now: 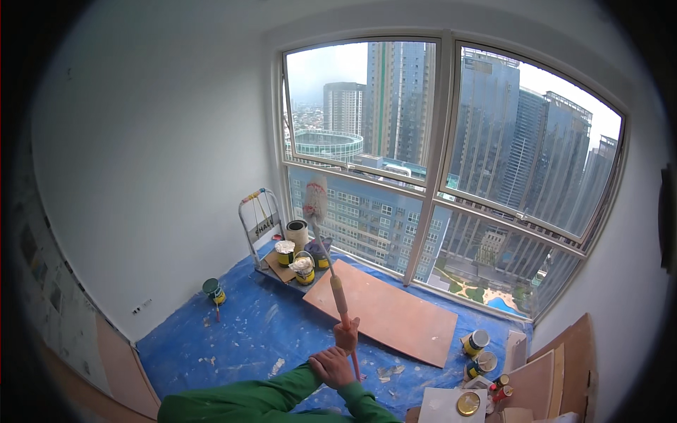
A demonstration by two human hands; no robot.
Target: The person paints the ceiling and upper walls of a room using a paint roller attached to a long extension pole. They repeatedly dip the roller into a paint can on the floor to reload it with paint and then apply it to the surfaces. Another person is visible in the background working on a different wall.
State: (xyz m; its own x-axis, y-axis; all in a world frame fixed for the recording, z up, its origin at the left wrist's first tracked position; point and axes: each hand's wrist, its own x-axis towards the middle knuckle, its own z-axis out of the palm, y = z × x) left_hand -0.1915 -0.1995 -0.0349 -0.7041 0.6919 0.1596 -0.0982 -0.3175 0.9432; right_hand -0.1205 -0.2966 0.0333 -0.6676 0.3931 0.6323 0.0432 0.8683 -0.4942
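My left hand (346, 335) is closed round the handle of a long-handled paint roller (340, 295). The pole stands tilted in front of me, its lower end reddish, its upper part a thin bent rod. At the top the fluffy, pale roller sleeve (316, 200) shows in front of the window, stained pinkish in places. My right hand (331, 366) lies across my left forearm near the cuff of the green sleeve (282, 388), its fingers wrapped over it. Part of the left wrist is hidden beneath it.
Blue sheeting (247, 338) covers the floor. A platform trolley (262, 222) with paint tins (303, 270) stands by the window, beside a flat board (395, 310). A green-topped tin (213, 289) sits left. More tins (476, 342) and leaning boards (564, 374) crowd the right.
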